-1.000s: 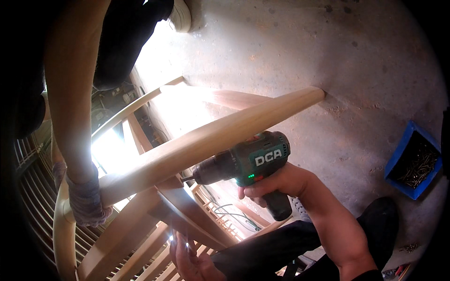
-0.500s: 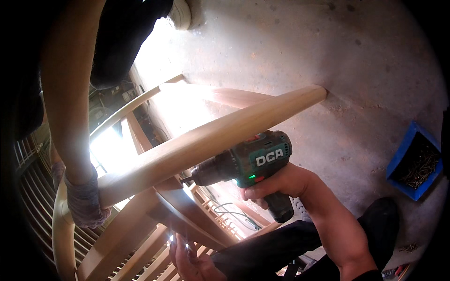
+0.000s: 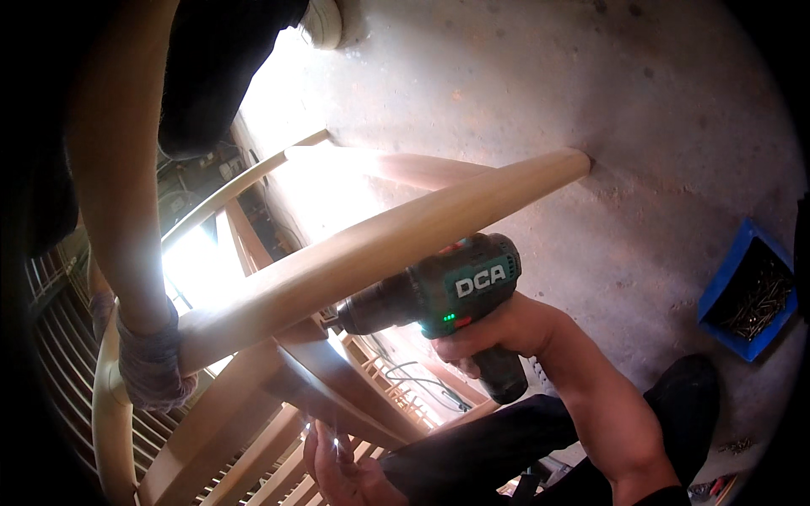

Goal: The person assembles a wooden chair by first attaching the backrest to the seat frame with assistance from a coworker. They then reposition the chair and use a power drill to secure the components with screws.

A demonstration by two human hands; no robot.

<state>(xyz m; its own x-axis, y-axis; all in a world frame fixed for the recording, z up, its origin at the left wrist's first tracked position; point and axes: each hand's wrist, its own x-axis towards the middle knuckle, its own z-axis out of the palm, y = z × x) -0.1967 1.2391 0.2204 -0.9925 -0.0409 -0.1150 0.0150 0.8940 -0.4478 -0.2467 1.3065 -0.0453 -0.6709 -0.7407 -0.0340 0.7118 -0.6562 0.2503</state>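
Note:
My right hand [image 3: 498, 327] grips a dark green cordless drill [image 3: 451, 285] by its handle, with green lights lit on its side. The drill points left, its tip against the wooden frame [image 3: 305, 337] under a long rounded chair leg [image 3: 380, 228]; the contact point is partly hidden. Lower down, beside the slats, my left hand [image 3: 350, 472] is closed, with small shiny metal bits that look like screws glinting at its fingertips. At the left, a co-worker's gloved hand [image 3: 152, 363] holds the near end of the wooden leg.
A blue bin [image 3: 707, 308] of loose screws stands on the concrete floor [image 3: 607, 110] at the right, with a small pile of screws [image 3: 737, 445] nearer me. My dark-trousered legs are close below the drill. The co-worker's shoe [image 3: 321, 24] is at the top.
The drill and my right hand have shifted slightly left, toward the wooden frame. My left hand and the co-worker's gloved hand stay almost in place.

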